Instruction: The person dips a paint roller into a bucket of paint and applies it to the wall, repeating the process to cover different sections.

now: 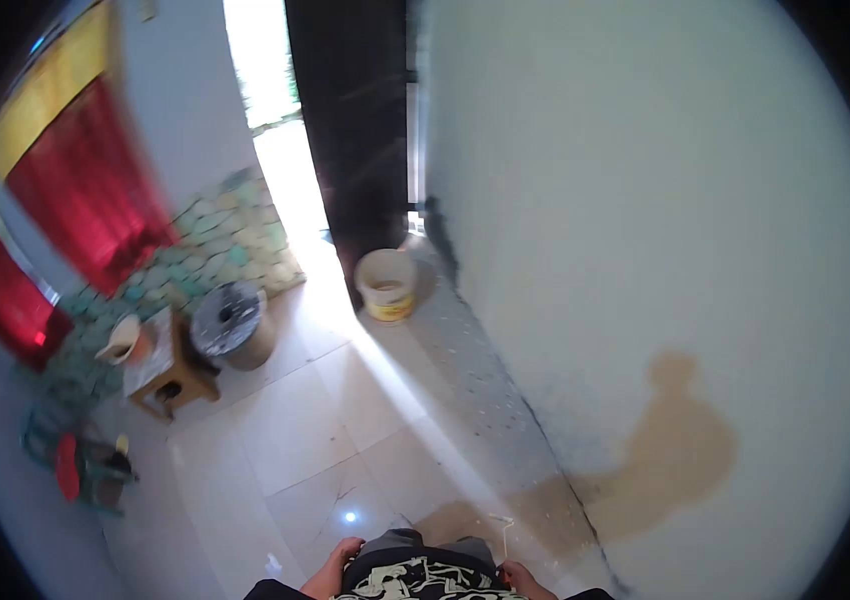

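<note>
At the bottom of the view my left hand [342, 560] hangs beside my hip, next to the grey shorts [395, 540]. Its fingers look curled, but whether they hold anything is too small to make out. On the other side my right hand [517, 574] is low by my hip, its fingers closed around something small and orange-red that I cannot identify. A thin pale bent strip [507, 535] rises just above that hand. The patterned black shirt [415, 577] lies between the two hands.
A white bucket [386, 285] stands by the dark open door [360, 150]. To the left are a drum [235, 325], a brown stool [160, 370] bearing a pitcher [128, 342], and a green chair [95, 465]. A pale wall [645, 220] borders the tiled floor [305, 430] at right.
</note>
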Demonstrator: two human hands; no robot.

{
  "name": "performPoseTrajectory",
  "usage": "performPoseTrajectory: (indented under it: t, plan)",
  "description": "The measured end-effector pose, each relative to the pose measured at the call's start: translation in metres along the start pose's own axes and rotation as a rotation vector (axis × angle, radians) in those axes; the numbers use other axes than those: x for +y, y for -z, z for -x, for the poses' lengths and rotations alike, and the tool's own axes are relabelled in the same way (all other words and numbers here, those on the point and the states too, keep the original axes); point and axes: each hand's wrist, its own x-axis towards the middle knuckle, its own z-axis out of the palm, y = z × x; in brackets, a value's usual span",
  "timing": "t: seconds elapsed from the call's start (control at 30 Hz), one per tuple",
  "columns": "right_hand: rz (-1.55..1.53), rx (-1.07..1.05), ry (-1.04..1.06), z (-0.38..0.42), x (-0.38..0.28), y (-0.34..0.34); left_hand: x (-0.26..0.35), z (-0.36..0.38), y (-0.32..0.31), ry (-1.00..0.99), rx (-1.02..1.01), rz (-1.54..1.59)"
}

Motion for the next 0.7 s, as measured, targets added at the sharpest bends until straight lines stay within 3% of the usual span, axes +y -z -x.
performPoseTrajectory:
  t: [0.13, 0.2, 0.27, 0.37, 0.4, 0.47, 0.53, 0.57, 0.63, 0.67, 0.7]
  plan:
    - [0.040, -0.225, 0.017, -0.006, -0.091, -0.090, -0.037, 0.025, 0.042, 0.089, 0.077, 0.383]
    - [0.068, -0.305, -0.013, -0.031, -0.125, -0.125, -0.061, 0.022, 0.064, 0.023, 0.302, 0.496]
    - [0.092, -0.083, 0.001, -0.126, -0.132, -0.140, -0.080, 0.029, 0.081, 0.030, 0.383, 0.609]
    - [0.316, -0.026, 0.065, -0.145, -0.188, -0.203, -0.105, 0.028, 0.084, 0.082, 0.491, 0.809]
    - [0.368, -0.042, 0.052, -0.177, -0.201, -0.220, -0.108, 0.033, 0.086, 0.116, 0.491, 0.773]
    - [0.796, 0.082, -0.173, -0.257, -0.217, -0.255, -0.123, 0.030, 0.079, 0.179, 0.488, 0.779]
    - [0.953, 0.010, -0.132, -0.278, -0.242, -0.295, -0.139, 0.006, 0.080, 0.122, 0.308, 0.374]
    - [1.058, -0.059, -0.078, -0.286, -0.255, -0.325, -0.147, 0.007, 0.083, 0.138, 0.311, 0.408]
    - [1.178, -0.090, -0.065, -0.308, -0.266, -0.378, -0.160, 0.013, 0.087, -0.437, 0.429, 0.134]
    - [1.271, -0.114, -0.033, -0.311, -0.278, -0.417, -0.144, 0.030, 0.095, -0.284, 0.527, 0.240]
    - [1.300, -0.131, -0.051, -0.305, -0.288, -0.443, -0.146, 0.057, 0.104, -0.556, 0.571, 0.314]
